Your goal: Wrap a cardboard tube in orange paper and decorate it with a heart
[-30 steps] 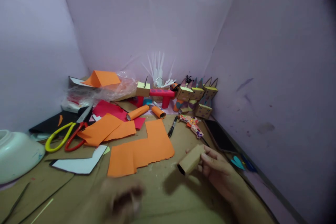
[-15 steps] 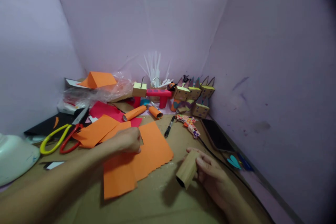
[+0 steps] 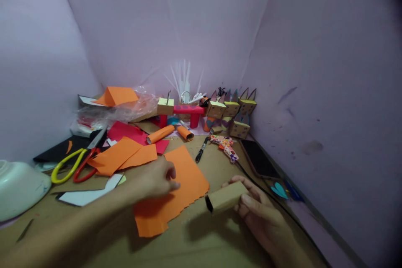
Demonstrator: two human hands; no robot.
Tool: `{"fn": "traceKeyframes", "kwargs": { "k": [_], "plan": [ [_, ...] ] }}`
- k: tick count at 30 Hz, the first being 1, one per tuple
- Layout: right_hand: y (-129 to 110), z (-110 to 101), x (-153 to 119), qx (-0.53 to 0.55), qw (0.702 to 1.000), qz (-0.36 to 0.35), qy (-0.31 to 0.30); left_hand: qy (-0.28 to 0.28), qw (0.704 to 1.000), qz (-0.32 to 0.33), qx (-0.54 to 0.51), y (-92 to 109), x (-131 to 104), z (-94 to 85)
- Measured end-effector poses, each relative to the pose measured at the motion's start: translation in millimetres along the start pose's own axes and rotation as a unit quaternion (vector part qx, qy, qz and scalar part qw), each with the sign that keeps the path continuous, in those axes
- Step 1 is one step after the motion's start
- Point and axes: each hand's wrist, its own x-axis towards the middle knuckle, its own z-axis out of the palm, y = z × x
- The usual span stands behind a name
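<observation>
My right hand grips a brown cardboard tube between thumb and fingers. The tube's dark hollow end points left, above the cardboard work surface. Over the orange paper sheet hovers my left hand, its thumb and index finger apart with nothing visible between them. A smaller orange paper piece lies below that hand, overlapping the sheet. The left hand and forearm hide part of both papers.
Scissors, orange scraps and a white bowl lie left. Orange paper rolls, a black pen, a patterned glue gun with its cord and a phone lie beyond. Box-headed eared figures stand at the back.
My left hand has opened from a fist, and the smaller orange piece has shifted right. My right hand has turned the tube closer to level. A white piece at left is more exposed.
</observation>
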Motion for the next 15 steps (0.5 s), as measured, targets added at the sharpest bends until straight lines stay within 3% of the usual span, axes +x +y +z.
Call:
{"fn": "traceKeyframes", "kwargs": {
  "k": [4,7,11,15],
  "plan": [
    [1.0,0.0,0.8,-0.003,1.0,-0.012,0.022,0.022,0.989,0.092,0.114,4.3,-35.9,24.1],
    [1.7,-1.5,1.6,-0.002,1.0,-0.016,0.021,0.04,0.979,0.124,0.154,-7.5,-43.2,33.2],
    [1.6,-1.7,3.8,0.005,0.999,-0.036,0.029,0.067,0.978,0.124,0.155,-24.2,-23.7,15.5],
    [1.7,-0.6,7.3,0.027,0.993,-0.063,0.092,0.053,0.985,0.065,0.151,-2.2,-12.9,-1.7]
  ]
}}
